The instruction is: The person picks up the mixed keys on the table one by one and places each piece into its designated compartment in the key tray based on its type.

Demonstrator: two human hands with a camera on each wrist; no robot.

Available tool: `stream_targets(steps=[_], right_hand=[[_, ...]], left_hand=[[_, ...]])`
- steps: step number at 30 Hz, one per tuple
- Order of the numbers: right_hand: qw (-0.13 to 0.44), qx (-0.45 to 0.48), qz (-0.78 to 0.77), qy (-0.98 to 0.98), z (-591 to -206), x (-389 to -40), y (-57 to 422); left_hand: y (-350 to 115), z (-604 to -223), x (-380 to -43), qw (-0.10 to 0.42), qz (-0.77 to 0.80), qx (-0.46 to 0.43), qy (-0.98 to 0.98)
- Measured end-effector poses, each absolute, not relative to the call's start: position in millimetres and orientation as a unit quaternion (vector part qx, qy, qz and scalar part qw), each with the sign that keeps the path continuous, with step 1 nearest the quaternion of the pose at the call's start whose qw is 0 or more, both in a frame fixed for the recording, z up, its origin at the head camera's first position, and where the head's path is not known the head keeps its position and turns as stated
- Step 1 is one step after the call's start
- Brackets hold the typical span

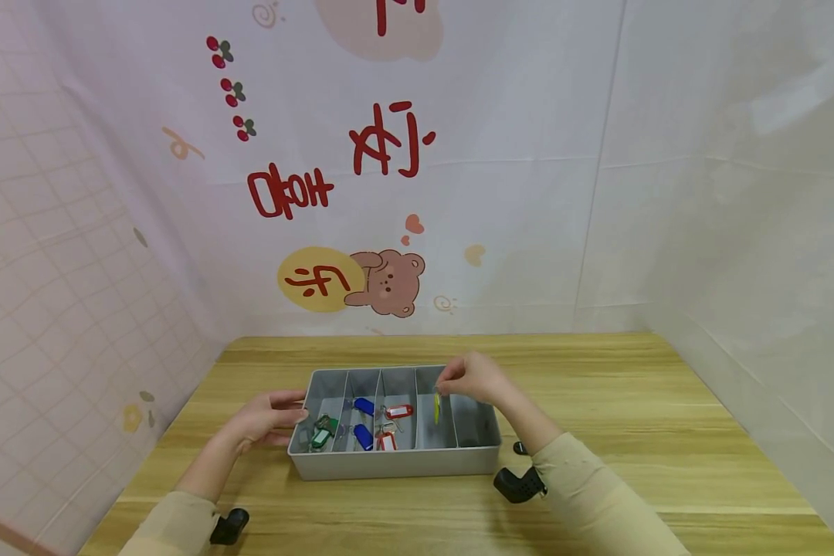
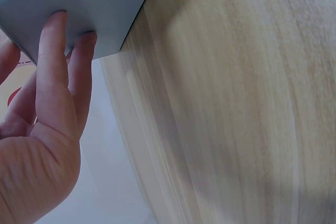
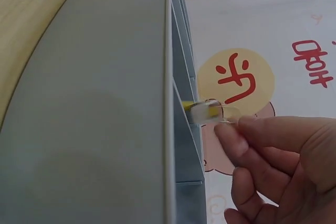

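Note:
A grey tray with several compartments side by side stands on the table. My right hand pinches a yellow key tag by its ring, and the tag hangs down into the compartment second from the right. The right wrist view shows thumb and forefinger on the ring, with the tag blurred. At the tray's left end, my left hand rests straight fingers against the outer wall. Green key tags lie in the leftmost compartment, blue key tags in the one beside it, then red key tags.
The wood-grain table runs back to a printed cloth; cloth also hangs at both sides. A small dark object shows near the tray's right end. Black devices sit at both wrists.

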State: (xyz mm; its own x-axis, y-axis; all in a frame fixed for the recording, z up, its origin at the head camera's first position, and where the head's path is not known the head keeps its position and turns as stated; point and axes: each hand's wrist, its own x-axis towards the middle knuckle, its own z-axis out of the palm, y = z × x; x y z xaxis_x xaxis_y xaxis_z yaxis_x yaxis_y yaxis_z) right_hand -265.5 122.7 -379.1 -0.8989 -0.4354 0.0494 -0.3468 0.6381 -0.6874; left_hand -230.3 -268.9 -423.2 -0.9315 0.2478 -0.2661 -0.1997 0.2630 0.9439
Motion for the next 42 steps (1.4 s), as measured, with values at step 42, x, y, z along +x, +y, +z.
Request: stream_targets(steps=[42], right_hand=[[-0.028, -0.288, -0.360, 0.887, -408.1, -234.3, 238.7]], left_hand=[[-270.1, -427.0, -232.1, 0.186, 0.617, 0.005, 0.764]])
